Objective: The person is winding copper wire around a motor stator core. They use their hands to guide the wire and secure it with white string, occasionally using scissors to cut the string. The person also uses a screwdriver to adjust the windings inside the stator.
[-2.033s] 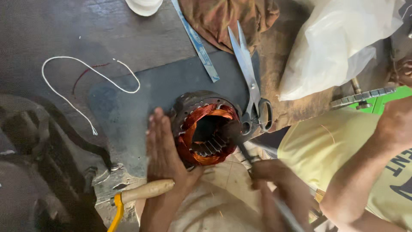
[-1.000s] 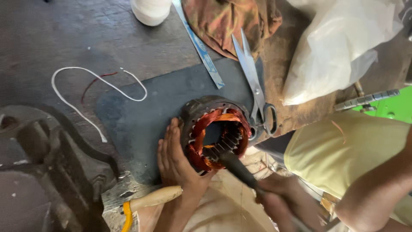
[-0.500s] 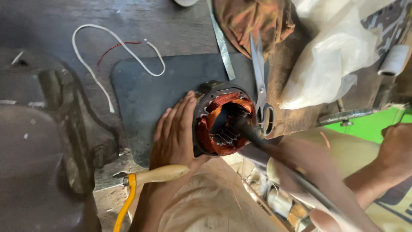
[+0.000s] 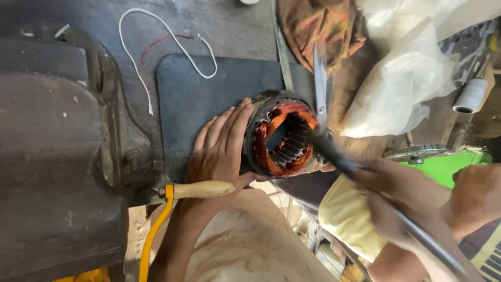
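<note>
A round motor stator [image 4: 263,156] with copper windings and a dark metal shell stands on its side on a black mat [image 4: 209,94]. My left hand [image 4: 222,149] lies flat against its outer wall, fingers spread, steadying it. My right hand [image 4: 389,203], blurred, is shut on a long dark rod [image 4: 334,154]. The rod's tip rests at the stator's right rim, by the windings.
Scissors [image 4: 320,83] lie just beyond the stator, near a metal strip [image 4: 282,47] and a brown cloth [image 4: 318,26]. A white wire [image 4: 156,31], a wooden-handled tool [image 4: 201,189], a heavy metal block [image 4: 62,156], a plastic bag [image 4: 407,89] and a white spool [image 4: 469,96] surround it. Another arm [image 4: 475,198] is at right.
The view has shifted, so the stator sits further right. My right hand with the rod has swung from below the stator out to its right. My left hand stays on the shell.
</note>
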